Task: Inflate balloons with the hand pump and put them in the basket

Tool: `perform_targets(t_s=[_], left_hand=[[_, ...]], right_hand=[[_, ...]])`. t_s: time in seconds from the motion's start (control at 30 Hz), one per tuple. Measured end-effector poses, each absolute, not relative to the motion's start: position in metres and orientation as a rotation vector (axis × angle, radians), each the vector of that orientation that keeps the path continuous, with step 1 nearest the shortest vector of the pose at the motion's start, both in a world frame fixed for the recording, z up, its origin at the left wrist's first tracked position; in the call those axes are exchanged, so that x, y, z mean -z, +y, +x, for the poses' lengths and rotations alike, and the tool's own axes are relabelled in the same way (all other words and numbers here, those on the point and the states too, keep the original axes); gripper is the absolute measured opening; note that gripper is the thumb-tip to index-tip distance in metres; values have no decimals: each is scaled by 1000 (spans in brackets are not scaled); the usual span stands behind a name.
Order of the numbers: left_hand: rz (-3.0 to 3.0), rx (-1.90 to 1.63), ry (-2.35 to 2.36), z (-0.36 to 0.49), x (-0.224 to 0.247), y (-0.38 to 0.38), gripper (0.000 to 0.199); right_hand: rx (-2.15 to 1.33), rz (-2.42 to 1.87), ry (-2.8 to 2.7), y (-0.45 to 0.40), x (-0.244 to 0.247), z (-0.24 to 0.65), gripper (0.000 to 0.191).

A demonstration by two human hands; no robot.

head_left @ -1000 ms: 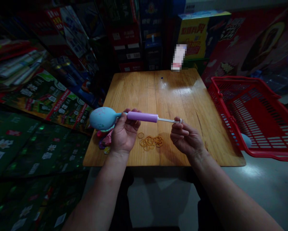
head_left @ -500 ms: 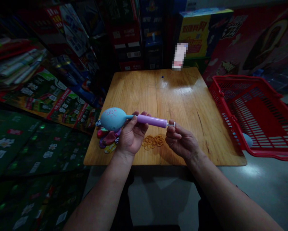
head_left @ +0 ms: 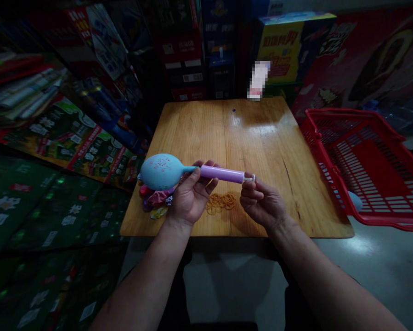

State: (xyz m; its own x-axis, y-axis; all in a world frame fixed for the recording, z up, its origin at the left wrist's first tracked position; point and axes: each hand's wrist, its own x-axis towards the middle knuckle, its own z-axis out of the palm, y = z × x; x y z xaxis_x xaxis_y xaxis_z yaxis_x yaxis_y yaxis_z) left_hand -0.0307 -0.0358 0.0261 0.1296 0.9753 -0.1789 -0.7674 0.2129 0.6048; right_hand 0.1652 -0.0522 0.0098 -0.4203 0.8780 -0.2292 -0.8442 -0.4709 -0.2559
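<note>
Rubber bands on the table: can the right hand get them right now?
Probably yes: the rubber bands lie close beside the right hand, with nothing seen between them. But its fingers hold the white handle of the purple pump, so they'd likely need to let go first.

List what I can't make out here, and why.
All in the head view:
- Join of purple pump and blue balloon: covered by left hand.
- Part of the limp balloons: behind the blue balloon.
- Pale patch: pixelated.
- Red basket's right end: cut off by the right edge.
</note>
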Motion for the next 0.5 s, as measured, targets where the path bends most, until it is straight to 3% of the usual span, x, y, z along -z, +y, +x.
perform_targets(t_s=[0.3, 0.5], left_hand=[[412, -1473, 653, -61, -34, -16, 13], [447, -1299, 616, -40, -26, -30, 16]], right_hand=[[-1931, -371, -159, -45, -26, 190, 13], [-1996, -432, -143, -52, -14, 172, 10]])
